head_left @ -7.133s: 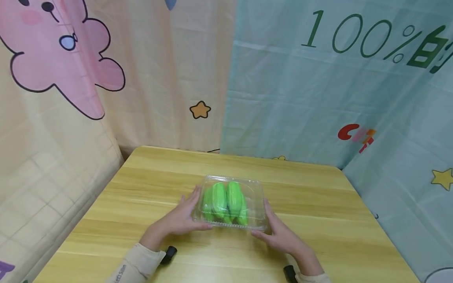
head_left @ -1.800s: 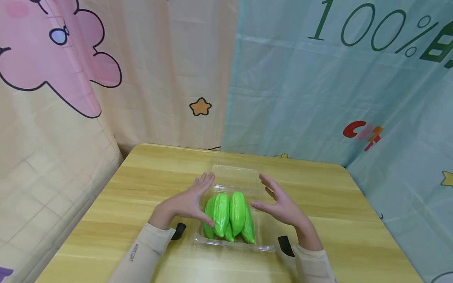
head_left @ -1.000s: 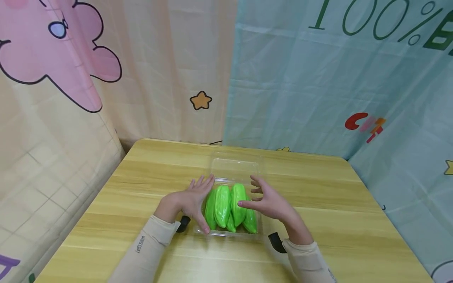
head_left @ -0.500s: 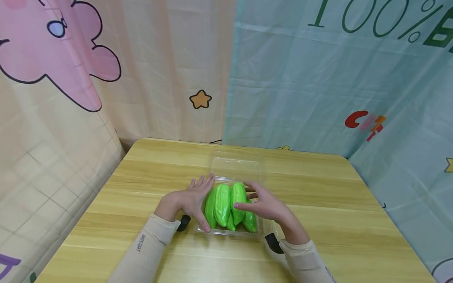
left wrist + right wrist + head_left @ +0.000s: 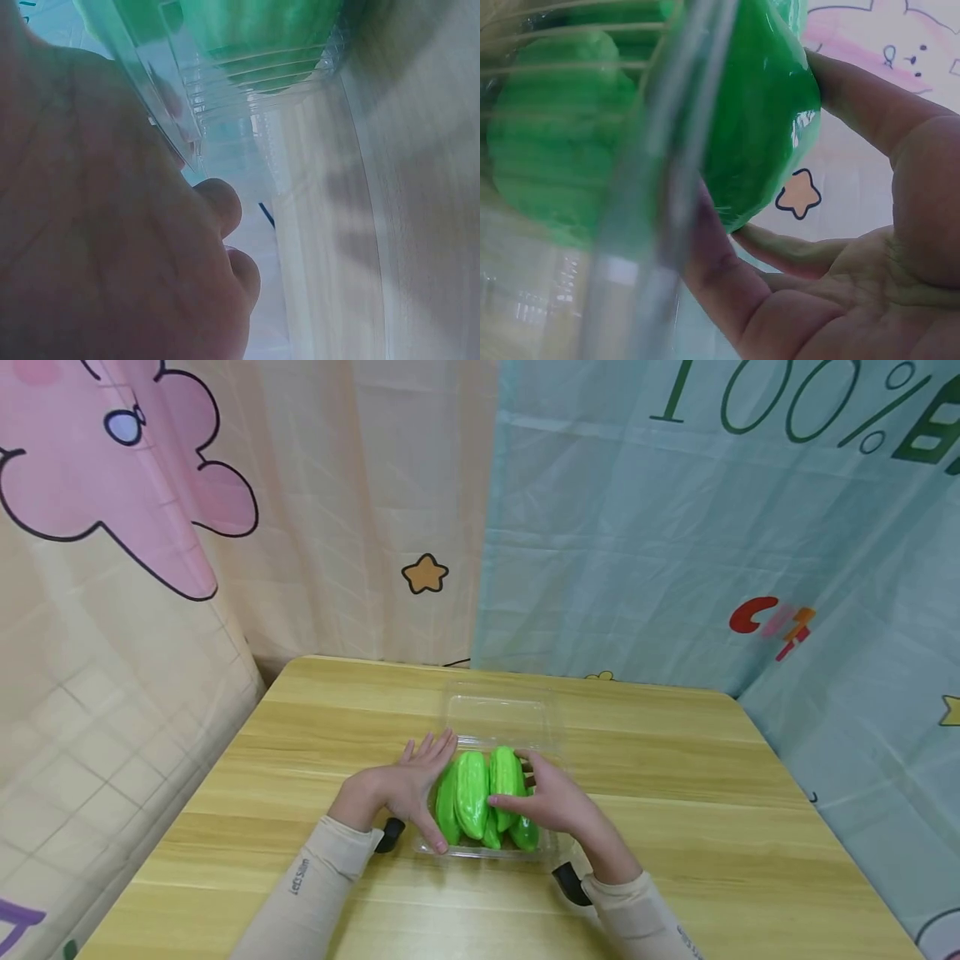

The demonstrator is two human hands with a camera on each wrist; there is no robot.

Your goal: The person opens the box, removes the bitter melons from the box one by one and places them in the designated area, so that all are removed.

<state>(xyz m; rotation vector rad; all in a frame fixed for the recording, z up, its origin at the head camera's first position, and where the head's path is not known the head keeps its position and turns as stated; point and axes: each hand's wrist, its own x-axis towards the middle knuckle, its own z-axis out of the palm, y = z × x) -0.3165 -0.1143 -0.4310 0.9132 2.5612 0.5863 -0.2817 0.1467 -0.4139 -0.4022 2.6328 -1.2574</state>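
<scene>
In the head view, a clear plastic clamshell box (image 5: pixel 495 855) sits on the table with its lid (image 5: pixel 498 710) folded back. Several glossy green ribbed fruits, shaped like star fruit (image 5: pixel 471 793), lie side by side in it. My right hand (image 5: pixel 558 797) grips one star fruit (image 5: pixel 506 772) right of centre, thumb on the near side and fingers beyond it. The right wrist view shows the shiny, film-like skin of this star fruit (image 5: pixel 757 127) between thumb and fingers. Spread along the box's left side, my left hand (image 5: pixel 401 785) rests with straight fingers, thumb at the front rim.
The wooden table (image 5: pixel 675 793) extends around the box on every side. Behind it hang printed curtains (image 5: pixel 600 543), meeting the table's far edge. A black wrist strap piece (image 5: pixel 572 885) sticks out below the right hand, another black piece (image 5: pixel 390 835) by the left.
The box was closed in the oldest frame; its lid now lies back. The right hand has moved left and down onto a star fruit and grips it. The left hand has stayed almost still lately.
</scene>
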